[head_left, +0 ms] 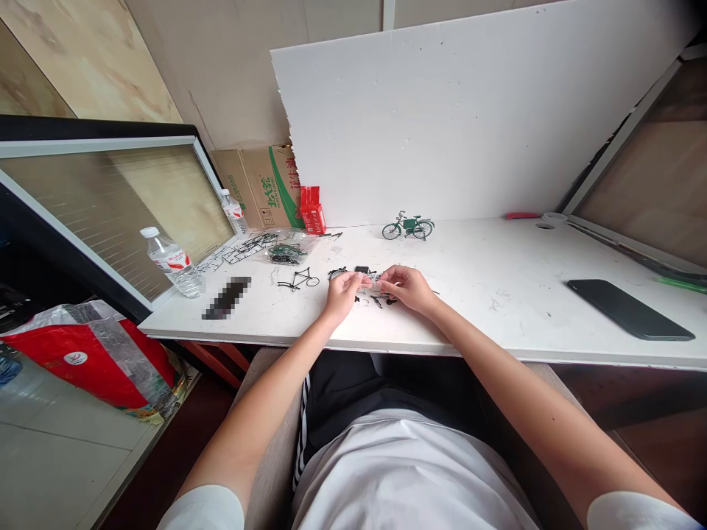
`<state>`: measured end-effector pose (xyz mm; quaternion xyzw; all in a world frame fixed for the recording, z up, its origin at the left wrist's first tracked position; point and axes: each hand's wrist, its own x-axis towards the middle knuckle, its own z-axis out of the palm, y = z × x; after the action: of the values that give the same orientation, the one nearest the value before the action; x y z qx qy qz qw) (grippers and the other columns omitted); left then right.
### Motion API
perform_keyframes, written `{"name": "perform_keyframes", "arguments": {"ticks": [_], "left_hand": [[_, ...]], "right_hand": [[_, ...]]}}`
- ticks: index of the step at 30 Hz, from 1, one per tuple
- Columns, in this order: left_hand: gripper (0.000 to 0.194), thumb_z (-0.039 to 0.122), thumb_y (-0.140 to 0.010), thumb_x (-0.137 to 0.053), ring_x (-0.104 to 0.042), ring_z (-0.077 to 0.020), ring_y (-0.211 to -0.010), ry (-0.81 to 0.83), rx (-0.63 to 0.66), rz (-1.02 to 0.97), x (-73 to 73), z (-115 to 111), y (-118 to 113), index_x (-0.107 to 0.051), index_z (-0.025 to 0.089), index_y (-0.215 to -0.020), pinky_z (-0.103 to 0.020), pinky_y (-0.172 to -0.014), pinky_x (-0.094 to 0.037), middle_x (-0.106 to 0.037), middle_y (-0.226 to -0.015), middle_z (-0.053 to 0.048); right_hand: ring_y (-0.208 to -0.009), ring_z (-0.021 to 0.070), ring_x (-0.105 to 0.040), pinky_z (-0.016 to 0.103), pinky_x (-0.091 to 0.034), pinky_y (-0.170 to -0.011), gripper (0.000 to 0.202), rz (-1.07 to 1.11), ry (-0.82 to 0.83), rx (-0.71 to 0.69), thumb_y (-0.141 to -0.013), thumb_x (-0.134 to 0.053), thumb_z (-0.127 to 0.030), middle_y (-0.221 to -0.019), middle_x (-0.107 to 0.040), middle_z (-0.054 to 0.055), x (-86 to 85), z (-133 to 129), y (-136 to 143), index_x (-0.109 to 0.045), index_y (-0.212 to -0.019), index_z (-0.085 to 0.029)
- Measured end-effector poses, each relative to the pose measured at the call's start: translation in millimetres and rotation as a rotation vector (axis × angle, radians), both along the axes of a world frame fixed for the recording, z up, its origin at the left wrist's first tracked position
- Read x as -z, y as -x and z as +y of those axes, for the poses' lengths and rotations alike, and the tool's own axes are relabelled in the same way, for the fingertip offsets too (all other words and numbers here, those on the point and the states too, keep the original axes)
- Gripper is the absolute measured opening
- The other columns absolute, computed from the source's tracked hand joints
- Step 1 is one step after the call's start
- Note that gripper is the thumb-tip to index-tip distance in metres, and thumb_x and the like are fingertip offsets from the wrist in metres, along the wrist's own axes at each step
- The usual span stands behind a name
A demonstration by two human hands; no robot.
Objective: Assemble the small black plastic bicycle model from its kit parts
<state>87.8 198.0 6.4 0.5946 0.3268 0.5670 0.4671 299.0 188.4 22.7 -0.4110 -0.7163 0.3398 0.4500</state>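
Fingertips pinched, my left hand (346, 289) and my right hand (406, 287) meet just above the white table. What lies between their fingers is too small to make out. Behind the left hand a small black spoked wheel (336, 273) shows in part, and a black block-like piece (361, 270) lies beside it. Loose dark parts (381, 299) lie on the table below the right hand. Left of my hands rests a black model bicycle frame (300, 279). Farther back stands a green model bicycle (409, 226), upright and whole.
On the left are two water bottles (175, 263), a plastic bag of green parts (288, 250) and black part frames (248, 248). A cardboard box (259, 184) and a red box (312, 210) stand behind. A dark phone (630, 309) lies at right, before a white board (469, 118).
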Motion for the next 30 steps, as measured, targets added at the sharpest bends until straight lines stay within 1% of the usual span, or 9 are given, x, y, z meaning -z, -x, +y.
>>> {"name": "perform_keyframes", "arguments": {"ticks": [6, 10, 12, 15, 18, 24, 27, 30], "left_hand": [[0.038, 0.052, -0.095, -0.071, -0.078, -0.0243, -0.090, 0.005, -0.001, 0.007, -1.6, -3, 0, -0.069, 0.014, -0.097, -0.037, -0.087, -0.060, -0.080, -0.096, -0.013], [0.037, 0.049, -0.098, -0.069, -0.079, -0.0227, -0.089, 0.001, -0.006, -0.008, 2.5, -1, 0, -0.063, 0.016, -0.113, -0.034, -0.083, -0.058, -0.080, -0.094, -0.010], [0.039, 0.049, -0.100, -0.067, -0.079, -0.0226, -0.089, -0.009, 0.011, 0.011, 4.7, 1, 0, -0.064, 0.015, -0.117, -0.034, -0.081, -0.058, -0.080, -0.095, -0.012], [0.041, 0.050, -0.100, -0.067, -0.079, -0.0227, -0.090, -0.023, 0.029, 0.045, 7.0, 4, 1, -0.069, 0.013, -0.118, -0.034, -0.081, -0.059, -0.080, -0.099, -0.014], [0.042, 0.050, -0.100, -0.068, -0.078, -0.0224, -0.089, -0.027, 0.025, 0.056, 8.5, 5, 2, -0.070, 0.013, -0.119, -0.034, -0.081, -0.059, -0.080, -0.102, -0.015], [0.044, 0.051, -0.101, -0.067, -0.078, -0.0213, -0.086, -0.032, 0.009, 0.082, 10.5, 5, 2, -0.070, 0.013, -0.122, -0.035, -0.083, -0.061, -0.080, -0.102, -0.015], [0.044, 0.052, -0.101, -0.066, -0.078, -0.0213, -0.086, -0.043, 0.011, 0.097, 11.3, 5, 2, -0.070, 0.013, -0.121, -0.035, -0.083, -0.061, -0.080, -0.102, -0.014], [0.045, 0.053, -0.100, -0.066, -0.078, -0.0207, -0.085, -0.045, 0.000, 0.100, 11.4, 6, 3, -0.071, 0.013, -0.120, -0.033, -0.080, -0.060, -0.079, -0.100, -0.013]], "right_hand": [[-0.068, 0.0200, -0.067, 0.035, -0.057, -0.060, 0.040, 0.002, -0.043, 0.017, -0.090, -0.074, -0.061, -0.090, -0.074, 0.008, -2.0, 0, -1, -0.072, -0.094, -0.021], [-0.066, 0.0203, -0.067, 0.035, -0.057, -0.058, 0.040, 0.000, -0.036, 0.015, -0.089, -0.075, -0.061, -0.088, -0.074, 0.008, -0.8, 0, 0, -0.071, -0.093, -0.021], [-0.068, 0.0209, -0.068, 0.035, -0.057, -0.059, 0.039, -0.004, -0.036, 0.015, -0.090, -0.074, -0.060, -0.088, -0.075, 0.008, 0.9, 1, -1, -0.071, -0.094, -0.021], [-0.071, 0.0214, -0.069, 0.035, -0.056, -0.061, 0.035, -0.028, -0.057, 0.015, -0.093, -0.072, -0.057, -0.091, -0.076, 0.008, 3.4, 3, -2, -0.073, -0.096, -0.022], [-0.074, 0.0213, -0.069, 0.035, -0.055, -0.065, 0.033, -0.060, -0.105, 0.027, -0.095, -0.070, -0.055, -0.094, -0.077, 0.008, 4.6, 5, -3, -0.074, -0.096, -0.022], [-0.080, 0.0219, -0.069, 0.034, -0.053, -0.069, 0.026, -0.093, -0.207, 0.111, -0.096, -0.071, -0.048, -0.098, -0.078, 0.007, 2.2, 5, -3, -0.075, -0.095, -0.023], [-0.081, 0.0219, -0.069, 0.034, -0.052, -0.069, 0.023, -0.092, -0.216, 0.118, -0.097, -0.070, -0.045, -0.096, -0.079, 0.007, 2.1, 5, -4, -0.076, -0.094, -0.023], [-0.082, 0.0228, -0.070, 0.034, -0.052, -0.070, 0.024, -0.096, -0.229, 0.110, -0.096, -0.071, -0.045, -0.095, -0.079, 0.007, 3.5, 7, -4, -0.078, -0.093, -0.023]]}}
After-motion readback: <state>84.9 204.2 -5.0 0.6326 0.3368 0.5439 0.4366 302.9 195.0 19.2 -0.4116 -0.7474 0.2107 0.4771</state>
